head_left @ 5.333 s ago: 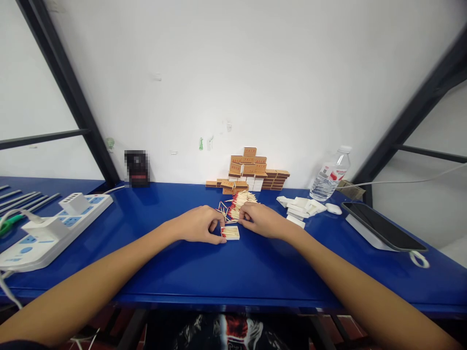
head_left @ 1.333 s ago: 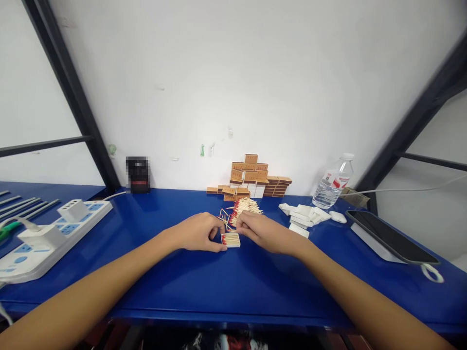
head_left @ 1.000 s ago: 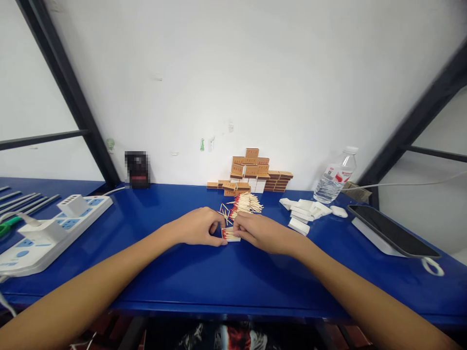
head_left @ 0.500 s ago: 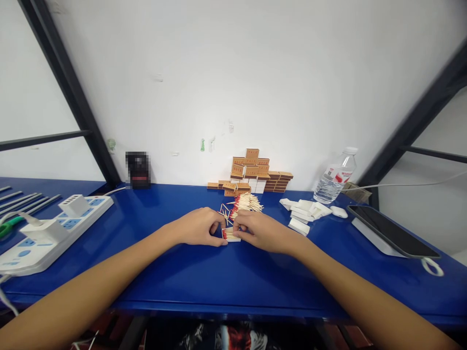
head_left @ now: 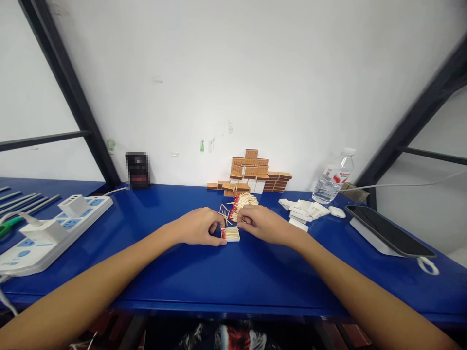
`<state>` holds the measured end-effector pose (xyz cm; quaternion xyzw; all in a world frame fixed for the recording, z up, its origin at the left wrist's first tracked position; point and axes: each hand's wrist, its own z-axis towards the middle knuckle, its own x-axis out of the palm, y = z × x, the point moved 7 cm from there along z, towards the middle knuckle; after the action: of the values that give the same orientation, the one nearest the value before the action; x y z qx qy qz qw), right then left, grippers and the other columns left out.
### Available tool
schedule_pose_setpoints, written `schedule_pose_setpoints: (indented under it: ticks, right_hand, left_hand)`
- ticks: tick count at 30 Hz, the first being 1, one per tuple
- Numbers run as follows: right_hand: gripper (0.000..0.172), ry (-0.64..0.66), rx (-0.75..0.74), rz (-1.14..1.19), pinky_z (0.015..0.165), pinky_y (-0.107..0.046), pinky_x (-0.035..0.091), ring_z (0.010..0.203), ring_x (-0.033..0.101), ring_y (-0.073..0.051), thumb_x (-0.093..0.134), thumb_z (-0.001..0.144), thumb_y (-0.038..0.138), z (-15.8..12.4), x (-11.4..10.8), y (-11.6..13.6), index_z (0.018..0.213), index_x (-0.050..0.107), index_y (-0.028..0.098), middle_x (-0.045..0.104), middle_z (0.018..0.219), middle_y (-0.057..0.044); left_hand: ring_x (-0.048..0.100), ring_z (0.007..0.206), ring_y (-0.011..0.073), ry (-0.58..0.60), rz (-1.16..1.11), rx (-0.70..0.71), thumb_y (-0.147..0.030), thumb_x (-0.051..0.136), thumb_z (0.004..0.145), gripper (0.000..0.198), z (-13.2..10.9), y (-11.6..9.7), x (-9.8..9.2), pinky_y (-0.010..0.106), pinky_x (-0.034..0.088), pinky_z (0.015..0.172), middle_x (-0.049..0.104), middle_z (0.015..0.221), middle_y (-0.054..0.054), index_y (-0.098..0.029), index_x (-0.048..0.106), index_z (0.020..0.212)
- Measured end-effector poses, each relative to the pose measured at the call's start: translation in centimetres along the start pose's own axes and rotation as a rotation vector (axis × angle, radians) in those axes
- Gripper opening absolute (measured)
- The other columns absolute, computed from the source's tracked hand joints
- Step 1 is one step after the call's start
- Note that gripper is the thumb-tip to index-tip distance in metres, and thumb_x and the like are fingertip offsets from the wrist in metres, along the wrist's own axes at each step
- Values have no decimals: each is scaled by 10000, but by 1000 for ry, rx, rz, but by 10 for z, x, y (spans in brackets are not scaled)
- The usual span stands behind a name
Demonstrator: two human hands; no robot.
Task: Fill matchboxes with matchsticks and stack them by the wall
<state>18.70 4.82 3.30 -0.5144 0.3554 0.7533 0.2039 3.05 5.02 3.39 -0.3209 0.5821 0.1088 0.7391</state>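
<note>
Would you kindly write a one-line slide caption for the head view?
Left hand holds a filled matchbox tray on the blue table while right hand rests by the loose matches.

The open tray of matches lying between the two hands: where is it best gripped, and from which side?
Pinch the tray across its two long side walls, from above. It lies flat, open side up, on the blue table, matches lengthwise with red heads at its left end, so a level grip there probably spills none. The left hand touches that end.
</note>
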Motion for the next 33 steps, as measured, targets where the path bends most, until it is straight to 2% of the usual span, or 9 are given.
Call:
schedule_pose_setpoints:
  ticks: [3, 7, 12, 18, 22, 27, 33]
  right_hand:
    - [45, 26, 27, -2, 686, -267, 341, 750, 537, -154, 662, 958, 150, 2, 5, -10, 924, 669, 179, 648, 833, -17]
    - [86, 72, 75, 24, 683, -263, 351, 747, 536, -154, 613, 976, 131, 3, 11, -14, 904, 644, 165, 658, 846, -32]
    - [119, 57, 88, 1, 690, -274, 357, 762, 530, -164, 569, 1004, 165, 1, 7, -15, 891, 606, 171, 655, 876, -47]
    - [105, 26, 10, 99, 665, -271, 360, 727, 517, -155, 575, 1012, 208, -1, 2, 6, 913, 603, 188, 625, 821, -15]
    - [79, 30, -20, 68, 656, -271, 340, 724, 507, -151, 603, 982, 178, -2, 4, 16, 906, 619, 189, 609, 806, -7]
    - [81, -24, -12, 25, 692, -274, 345, 760, 523, -156, 582, 990, 152, -1, 3, 7, 921, 611, 184, 626, 840, -17]
    - [60, 22, 12, 18, 693, -274, 354, 782, 546, -163, 620, 976, 150, 1, 12, 0, 922, 621, 177, 645, 869, -32]
  left_hand:
    - [544, 571, 127, 6, 9, -8, -459, 790, 825, 286, 0, 0, -1, 275, 317, 544, 645, 680, -20, -186, 705, 846]
    - [558, 573, 128, 26, -13, -14, -475, 786, 830, 304, -1, 0, -1, 269, 322, 545, 662, 684, -14, -184, 723, 892]
    - [569, 573, 132, 32, -12, -21, -483, 797, 813, 319, -2, 2, -3, 267, 337, 548, 665, 681, -13, -185, 735, 910]
    - [563, 566, 129, 13, -29, -8, -487, 790, 821, 313, -1, 3, -2, 271, 338, 542, 649, 679, -16, -188, 736, 892]
    - [557, 568, 131, 2, -19, 11, -483, 786, 829, 303, -1, 2, -3, 276, 328, 538, 640, 676, -14, -188, 739, 882]
    - [557, 571, 127, 11, -12, 0, -468, 787, 829, 296, -2, 2, -5, 270, 336, 540, 639, 679, -17, -188, 750, 918]
    - [563, 580, 128, 4, -11, -6, -458, 803, 809, 288, -2, 1, -10, 270, 335, 545, 656, 702, -9, -189, 761, 904]
